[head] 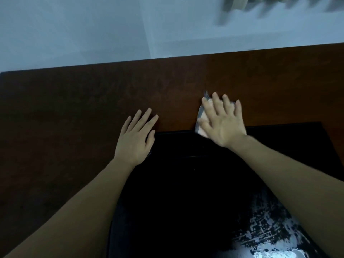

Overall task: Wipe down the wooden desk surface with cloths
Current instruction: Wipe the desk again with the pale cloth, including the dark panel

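Pale grey-blue flooring fills the far part of our view, blurred, with something indistinct at its top right corner. Below it runs the dark reddish-brown wooden worktop, its far edge crossing the frame on a slant. On the near side lies a large black rectangular mat with a white mottled pattern at its lower right corner; both our forearms reach out over it. Our left hand rests flat with fingers straight and spread, the palm at the mat's far left corner and the fingertips on bare wood, holding nothing. Our right hand lies flat too, fingers splayed, pressing down on a small pale pink and grey cloth that peeks out on the hand's left side, straddling the mat's far edge and the wood just beyond it. Neither grip is clenched: the left is released, the right pushes the cloth with an open palm. We judge the cloth to be light, soft and limp, likely to bunch or slip out from under the hand on the smooth wood, so it wants broad, even pressure over its middle, with the fingers spread to its edges, not a pinch at one corner. Most of the worktop seems yet to be covered.
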Motion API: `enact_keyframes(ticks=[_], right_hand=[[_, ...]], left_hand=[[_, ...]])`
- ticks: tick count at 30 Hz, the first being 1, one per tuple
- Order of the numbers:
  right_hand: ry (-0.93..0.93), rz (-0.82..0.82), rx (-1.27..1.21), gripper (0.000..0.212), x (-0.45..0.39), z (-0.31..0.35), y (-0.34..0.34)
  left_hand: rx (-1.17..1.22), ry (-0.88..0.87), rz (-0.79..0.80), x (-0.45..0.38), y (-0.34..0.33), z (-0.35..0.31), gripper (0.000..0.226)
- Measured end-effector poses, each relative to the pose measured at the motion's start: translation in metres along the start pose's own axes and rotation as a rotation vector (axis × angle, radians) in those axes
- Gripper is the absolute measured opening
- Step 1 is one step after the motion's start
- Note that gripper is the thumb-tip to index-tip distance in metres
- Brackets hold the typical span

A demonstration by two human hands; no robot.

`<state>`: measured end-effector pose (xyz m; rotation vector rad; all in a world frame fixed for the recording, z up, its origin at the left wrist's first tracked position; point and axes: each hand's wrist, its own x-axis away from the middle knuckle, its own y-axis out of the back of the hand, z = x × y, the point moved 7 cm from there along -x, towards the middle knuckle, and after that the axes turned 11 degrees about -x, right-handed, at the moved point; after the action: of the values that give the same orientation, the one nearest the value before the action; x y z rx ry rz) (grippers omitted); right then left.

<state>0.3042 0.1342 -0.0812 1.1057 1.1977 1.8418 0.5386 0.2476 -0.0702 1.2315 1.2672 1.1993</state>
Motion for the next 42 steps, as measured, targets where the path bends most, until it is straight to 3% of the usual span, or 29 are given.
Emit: enact_keyframes(ticks=[4,8,12,18,21,26,29,38,42], right_hand=[[0.218,0.067,0.012,0.075,0.071,0.029,-0.021],[0.354,0.159,-0.036,0.071,0.097,0.017,-0.028],[0.196,0.085,0.045,0.071,0.048,-0.014,-0.011],[-0.046,-0.033,-0.024,0.072,-0.017,-0.051,0.016],[-0.006,-0.002,0.002,0.07,0.007,-0.037,0.008],[0.297,0.074,0.018,0.069,0.081,-0.017,-0.019],[0.412,0.143,-0.001,0.069,0.083,-0.027,-0.021],[0.109,0.046,0.016,0.074,-0.048,-0.074,0.032],[0.121,0.066,0.028,0.074,-0.022,-0.064,0.022]], left_hand=[[-0.012,-0.003,0.04,-0.003,0.003,-0.011,0.065],[0.073,0.005,0.093,-0.014,0.005,-0.047,0.07],[0.133,0.037,0.154,-0.036,-0.004,-0.081,0.054],[0.081,0.117,0.162,-0.042,-0.016,-0.093,0.055],[0.086,0.137,0.128,-0.04,-0.012,-0.093,0.055],[0.078,0.156,0.083,-0.039,-0.011,-0.096,0.054],[0.067,0.167,0.071,-0.04,-0.012,-0.096,0.054],[0.082,0.185,0.084,-0.04,-0.016,-0.094,0.056],[0.092,0.182,0.094,-0.04,-0.016,-0.096,0.056]])
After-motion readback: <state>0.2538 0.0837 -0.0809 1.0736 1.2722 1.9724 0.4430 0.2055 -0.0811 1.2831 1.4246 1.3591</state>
